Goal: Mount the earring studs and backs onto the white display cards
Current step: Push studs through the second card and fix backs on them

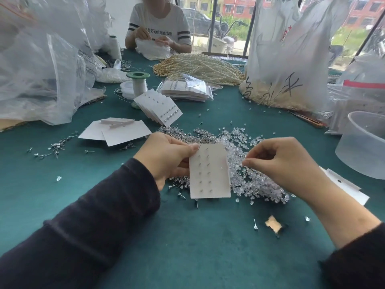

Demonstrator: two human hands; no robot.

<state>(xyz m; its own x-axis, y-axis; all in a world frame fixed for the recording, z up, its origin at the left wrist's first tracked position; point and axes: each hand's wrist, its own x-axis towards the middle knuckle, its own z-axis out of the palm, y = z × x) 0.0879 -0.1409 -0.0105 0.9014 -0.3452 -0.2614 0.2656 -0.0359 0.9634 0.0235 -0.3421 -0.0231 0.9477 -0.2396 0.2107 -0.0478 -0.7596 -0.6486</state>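
My left hand (166, 157) grips a white display card (209, 174) by its upper left edge, back side toward me, with two columns of stud posts poking through it. My right hand (279, 159) hovers just right of the card, thumb and forefinger pinched together; whether a clear back sits between them is too small to tell. Under both hands lies a heap of clear earring backs (250, 184) and a heap of metal studs (183, 134). Blank cards (123, 132) lie to the left, and a fanned stack of filled cards (160, 107) stands behind them.
A clear plastic tub (364, 144) sits at the right edge. Large plastic bags (41, 69) crowd the left and right. Pearl strands (200, 65) and a green thread spool (138, 82) lie behind. Another person works across the green table (187, 247). Loose studs (56, 146) scatter on the left.
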